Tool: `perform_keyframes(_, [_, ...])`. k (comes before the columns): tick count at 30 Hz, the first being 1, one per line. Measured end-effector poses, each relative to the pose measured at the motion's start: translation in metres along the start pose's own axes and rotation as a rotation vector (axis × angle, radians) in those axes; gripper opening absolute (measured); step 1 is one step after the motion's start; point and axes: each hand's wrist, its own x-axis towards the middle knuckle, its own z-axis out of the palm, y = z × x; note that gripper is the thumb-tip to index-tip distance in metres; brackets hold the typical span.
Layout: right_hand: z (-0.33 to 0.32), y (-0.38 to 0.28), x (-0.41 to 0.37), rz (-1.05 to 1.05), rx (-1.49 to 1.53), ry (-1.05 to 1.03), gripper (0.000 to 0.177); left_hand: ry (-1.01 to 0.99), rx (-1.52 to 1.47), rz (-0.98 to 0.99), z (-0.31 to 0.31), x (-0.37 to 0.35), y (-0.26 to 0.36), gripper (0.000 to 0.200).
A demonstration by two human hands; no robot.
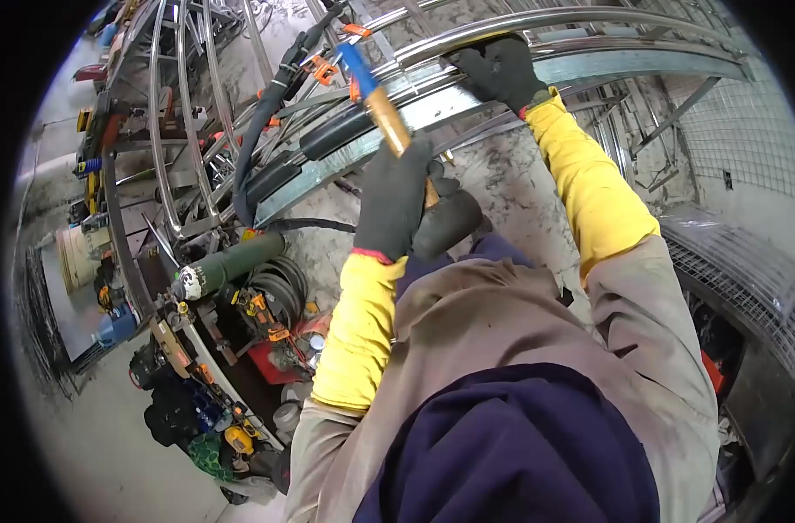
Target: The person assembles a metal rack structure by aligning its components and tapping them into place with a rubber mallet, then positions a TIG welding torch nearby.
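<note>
My left hand (395, 196), in a dark grey glove with a yellow sleeve, is closed round the wooden handle of a hammer (387, 118). The hammer is tilted, its blue head up and to the left, over the metalwork. My right hand (504, 71), also gloved, is at a shiny curved metal tube (571, 17) and appears to grip it; its fingers are partly hidden. Below the tube runs a flat grey metal beam (606, 66). Orange clamps (324, 70) sit on the metalwork to the left of the hammer head.
A dark cable (262, 131) hangs over the frame at left. A green gas cylinder (232, 266) lies below it, beside coiled hose (280, 292). Tools crowd a bench (210, 357) at lower left. Wire mesh panels (737, 261) are stacked at right. Bent tubes (158, 113) stand at upper left.
</note>
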Motion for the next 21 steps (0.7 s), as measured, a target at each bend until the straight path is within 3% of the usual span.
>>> perform_keyframes(2, [0.002, 0.008, -0.001, 0.005, 0.013, -0.042, 0.039, -0.138, 0.251, -0.056, 0.002, 0.007, 0.008, 0.026])
perform_keyframes(4, [0.019, 0.017, 0.002, -0.097, 0.156, 0.093, 0.039, -0.128, 0.155, -0.102, 0.002, 0.009, 0.009, 0.027])
perform_keyframes(8, [0.012, 0.027, -0.004, -0.076, 0.059, 0.056, 0.037, -0.024, 0.183, -0.045, -0.007, 0.014, -0.002, 0.03])
perform_keyframes(10, [0.018, 0.036, -0.007, 0.055, 0.128, -0.043, 0.038, -0.013, 0.221, 0.001, -0.011, 0.019, -0.01, 0.034])
perform_keyframes(14, [0.03, 0.05, -0.012, 0.016, -0.024, -0.017, 0.037, -0.058, 0.255, -0.057, -0.003, 0.017, -0.001, 0.035])
perform_keyframes(16, [0.035, 0.056, -0.017, 0.23, 0.212, -0.027, 0.037, -0.088, 0.212, -0.097, -0.002, 0.017, -0.001, 0.035])
perform_keyframes(17, [0.02, 0.043, -0.009, -0.066, 0.019, 0.026, 0.038, -0.034, 0.192, -0.033, -0.002, 0.021, -0.008, 0.033])
perform_keyframes(19, [0.009, 0.02, -0.004, -0.054, 0.062, 0.021, 0.039, 0.022, 0.168, 0.032, -0.001, 0.023, -0.011, 0.032])
perform_keyframes(21, [0.003, -0.004, 0.003, -0.056, 0.176, 0.098, 0.042, -0.101, 0.245, -0.083, 0.003, 0.022, -0.003, 0.028])
